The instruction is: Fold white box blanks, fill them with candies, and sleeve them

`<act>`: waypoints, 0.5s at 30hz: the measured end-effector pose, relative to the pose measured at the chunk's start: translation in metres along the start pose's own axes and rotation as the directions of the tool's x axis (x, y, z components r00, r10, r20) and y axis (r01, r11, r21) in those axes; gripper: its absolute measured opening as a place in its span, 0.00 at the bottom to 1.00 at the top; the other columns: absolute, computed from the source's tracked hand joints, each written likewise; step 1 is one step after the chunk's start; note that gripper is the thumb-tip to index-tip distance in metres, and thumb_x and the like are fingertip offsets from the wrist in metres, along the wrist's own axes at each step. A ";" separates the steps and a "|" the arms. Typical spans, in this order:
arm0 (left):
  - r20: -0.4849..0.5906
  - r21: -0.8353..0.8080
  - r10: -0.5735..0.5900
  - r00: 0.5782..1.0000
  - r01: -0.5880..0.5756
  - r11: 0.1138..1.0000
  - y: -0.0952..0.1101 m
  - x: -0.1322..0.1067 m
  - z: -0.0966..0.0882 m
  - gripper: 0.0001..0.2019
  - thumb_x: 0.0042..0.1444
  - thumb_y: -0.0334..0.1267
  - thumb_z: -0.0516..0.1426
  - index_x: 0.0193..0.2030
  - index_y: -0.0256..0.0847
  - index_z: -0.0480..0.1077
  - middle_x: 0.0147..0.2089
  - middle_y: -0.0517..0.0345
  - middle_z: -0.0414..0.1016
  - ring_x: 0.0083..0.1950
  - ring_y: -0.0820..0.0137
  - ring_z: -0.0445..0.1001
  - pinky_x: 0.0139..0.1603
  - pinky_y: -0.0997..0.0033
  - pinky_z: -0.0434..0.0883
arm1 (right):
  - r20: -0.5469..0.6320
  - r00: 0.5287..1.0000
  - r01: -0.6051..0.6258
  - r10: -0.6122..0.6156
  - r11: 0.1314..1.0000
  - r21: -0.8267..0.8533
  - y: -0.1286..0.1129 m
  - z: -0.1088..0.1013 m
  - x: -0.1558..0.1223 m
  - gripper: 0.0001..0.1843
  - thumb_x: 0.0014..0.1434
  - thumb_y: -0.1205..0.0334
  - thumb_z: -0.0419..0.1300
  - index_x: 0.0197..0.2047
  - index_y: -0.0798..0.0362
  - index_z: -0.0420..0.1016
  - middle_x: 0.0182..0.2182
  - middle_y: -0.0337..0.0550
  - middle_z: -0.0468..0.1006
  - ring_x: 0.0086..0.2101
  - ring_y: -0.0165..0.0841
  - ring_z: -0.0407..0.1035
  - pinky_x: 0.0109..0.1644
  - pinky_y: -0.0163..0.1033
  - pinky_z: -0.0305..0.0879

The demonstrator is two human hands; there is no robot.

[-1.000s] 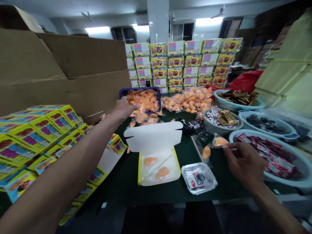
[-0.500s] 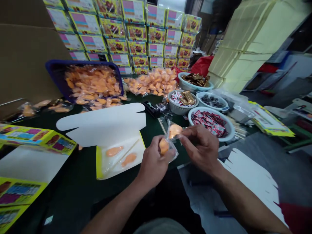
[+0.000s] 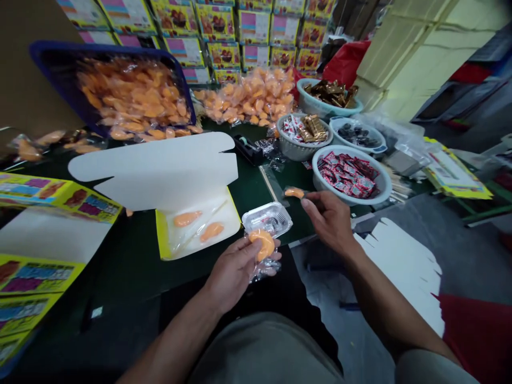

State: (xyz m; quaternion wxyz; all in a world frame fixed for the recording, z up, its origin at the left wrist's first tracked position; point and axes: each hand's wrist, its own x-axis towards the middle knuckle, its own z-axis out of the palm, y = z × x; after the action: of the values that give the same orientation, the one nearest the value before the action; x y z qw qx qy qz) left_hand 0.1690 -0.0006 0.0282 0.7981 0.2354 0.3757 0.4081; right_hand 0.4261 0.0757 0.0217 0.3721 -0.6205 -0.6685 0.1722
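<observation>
My left hand (image 3: pixel 236 269) is closed on an orange sweet in a clear wrapper (image 3: pixel 262 244), held near the table's front edge. My right hand (image 3: pixel 330 218) pinches a second wrapped orange sweet (image 3: pixel 295 193) just above the table. Between the hands lies a small clear plastic tray (image 3: pixel 267 218) with small packets inside. To its left an open yellow-and-white box (image 3: pixel 196 224) holds two orange sweets in clear film, its white lid folded back.
A blue tray (image 3: pixel 120 90) and a loose heap of orange sweets (image 3: pixel 250 96) sit at the back. Bowls hold red packets (image 3: pixel 350 176), gold bars (image 3: pixel 304 133), dark sweets (image 3: pixel 358 136). Printed yellow boxes (image 3: pixel 48 197) lie left. A tape dispenser (image 3: pixel 248 149) lies mid-table.
The joined wrapped sweets have come apart, one in each hand. My left hand dropped toward me and my right hand moved out toward the bowl of red packets. The camera tilted down.
</observation>
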 end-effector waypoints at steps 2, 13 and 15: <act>0.003 -0.045 0.036 0.999 -0.036 0.998 -0.001 0.003 0.004 0.21 0.64 0.47 0.67 0.58 0.36 0.78 0.62 0.41 0.79 0.58 0.56 0.80 0.51 0.63 0.78 | 0.258 0.965 -0.137 0.051 0.934 0.329 -0.019 -0.010 -0.021 0.22 0.71 0.42 0.62 0.48 0.54 0.81 0.41 0.46 0.82 0.36 0.34 0.73 0.37 0.38 0.69; -0.115 0.179 0.241 0.964 -0.218 0.959 -0.023 0.001 0.007 0.19 0.62 0.50 0.68 0.54 0.39 0.81 0.43 0.54 0.82 0.38 0.71 0.75 0.40 0.72 0.73 | 0.574 0.818 -0.484 -0.036 0.496 0.721 -0.035 0.026 -0.076 0.18 0.60 0.52 0.75 0.44 0.54 0.77 0.34 0.38 0.79 0.31 0.25 0.69 0.35 0.31 0.68; -0.113 0.348 0.310 0.944 -0.255 0.902 -0.026 -0.006 0.001 0.17 0.61 0.49 0.69 0.49 0.39 0.82 0.39 0.56 0.81 0.34 0.73 0.72 0.34 0.75 0.71 | 0.621 0.783 -0.510 -0.041 0.531 0.677 -0.029 0.022 -0.078 0.16 0.61 0.53 0.75 0.43 0.55 0.80 0.34 0.40 0.79 0.31 0.24 0.69 0.35 0.30 0.68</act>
State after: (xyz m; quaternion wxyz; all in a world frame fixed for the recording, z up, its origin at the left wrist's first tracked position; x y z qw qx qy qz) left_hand 0.1799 -0.0202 0.0138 0.6459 0.3821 0.4651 0.4695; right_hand 0.3869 0.0015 0.0051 0.3702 -0.3821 -0.4926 0.6887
